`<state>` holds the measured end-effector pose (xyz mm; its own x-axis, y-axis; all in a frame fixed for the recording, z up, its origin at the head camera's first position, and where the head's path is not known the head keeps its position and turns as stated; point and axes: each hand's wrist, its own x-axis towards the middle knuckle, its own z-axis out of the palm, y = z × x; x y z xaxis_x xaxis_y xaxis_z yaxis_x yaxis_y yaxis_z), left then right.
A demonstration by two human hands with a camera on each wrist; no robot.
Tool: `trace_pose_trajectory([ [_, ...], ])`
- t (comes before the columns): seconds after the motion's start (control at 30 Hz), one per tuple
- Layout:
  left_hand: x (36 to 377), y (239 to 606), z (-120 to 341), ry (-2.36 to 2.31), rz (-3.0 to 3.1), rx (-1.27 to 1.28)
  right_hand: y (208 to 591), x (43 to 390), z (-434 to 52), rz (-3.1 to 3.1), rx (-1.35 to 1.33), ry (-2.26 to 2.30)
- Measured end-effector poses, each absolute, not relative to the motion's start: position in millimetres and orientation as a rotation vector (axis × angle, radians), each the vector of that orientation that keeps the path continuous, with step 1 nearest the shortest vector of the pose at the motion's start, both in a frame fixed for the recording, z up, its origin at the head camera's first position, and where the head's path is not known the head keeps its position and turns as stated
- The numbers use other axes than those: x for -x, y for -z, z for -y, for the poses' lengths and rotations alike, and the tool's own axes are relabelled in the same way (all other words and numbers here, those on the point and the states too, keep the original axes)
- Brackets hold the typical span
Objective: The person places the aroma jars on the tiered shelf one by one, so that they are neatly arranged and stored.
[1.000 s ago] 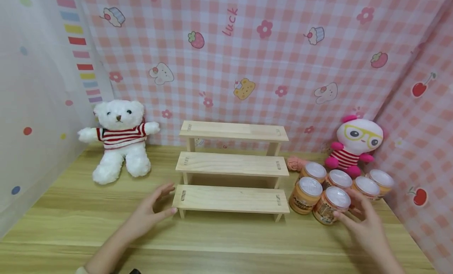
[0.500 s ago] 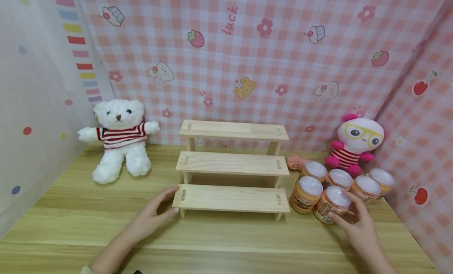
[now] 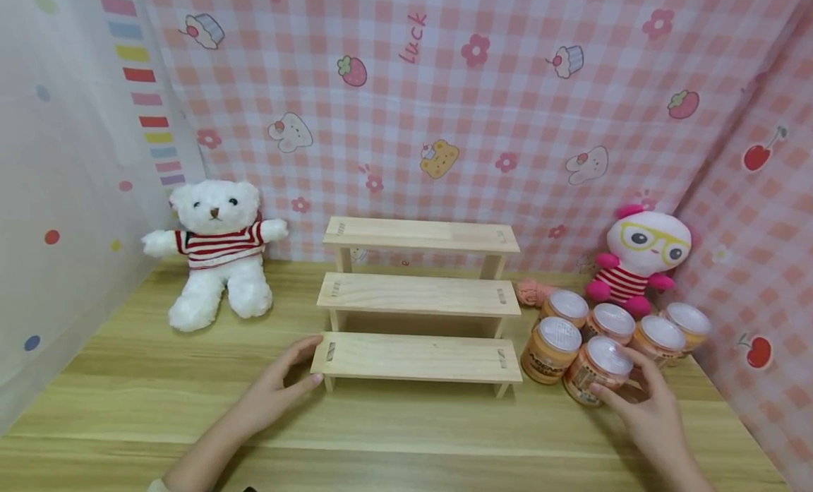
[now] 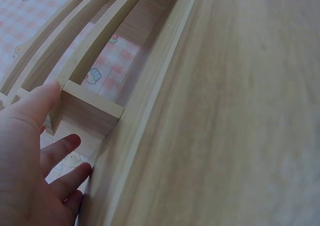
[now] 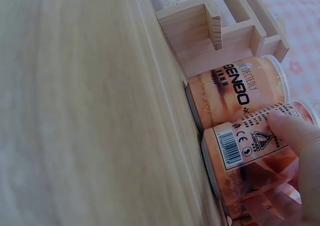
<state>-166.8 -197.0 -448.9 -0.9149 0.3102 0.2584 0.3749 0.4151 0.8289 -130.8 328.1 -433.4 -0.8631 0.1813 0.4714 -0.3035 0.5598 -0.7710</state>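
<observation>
Orange jar (image 3: 595, 379), nearest the counter's front edge, sits in my right hand (image 3: 641, 414), fingers curled around it, while my left hand (image 3: 273, 393), fingers relaxed, touches the wooden rack (image 3: 416, 356).

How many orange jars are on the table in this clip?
6, clustered right of the wooden stand: front-left jar, front jar gripped by the right hand, and four behind. More may hide behind them.

Six orange jars (image 3: 600, 360) with clear lids cluster at the right, one three-step wooden rack (image 3: 419, 298) stands mid-worktop, two plush toys, a white bear (image 3: 214, 250) and a pink doll (image 3: 638, 259), two hands
</observation>
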Motion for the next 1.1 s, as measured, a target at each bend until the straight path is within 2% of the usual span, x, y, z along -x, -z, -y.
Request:
trace_pose_trajectory([
  [0.27,165,448,196,1.549,2.594,0.618,420,126,-326,2.295,-0.046,-1.246],
  [1.1,166,447,196,1.536,2.594,0.624,355,112,-307,2.215,-0.115,-1.161],
])
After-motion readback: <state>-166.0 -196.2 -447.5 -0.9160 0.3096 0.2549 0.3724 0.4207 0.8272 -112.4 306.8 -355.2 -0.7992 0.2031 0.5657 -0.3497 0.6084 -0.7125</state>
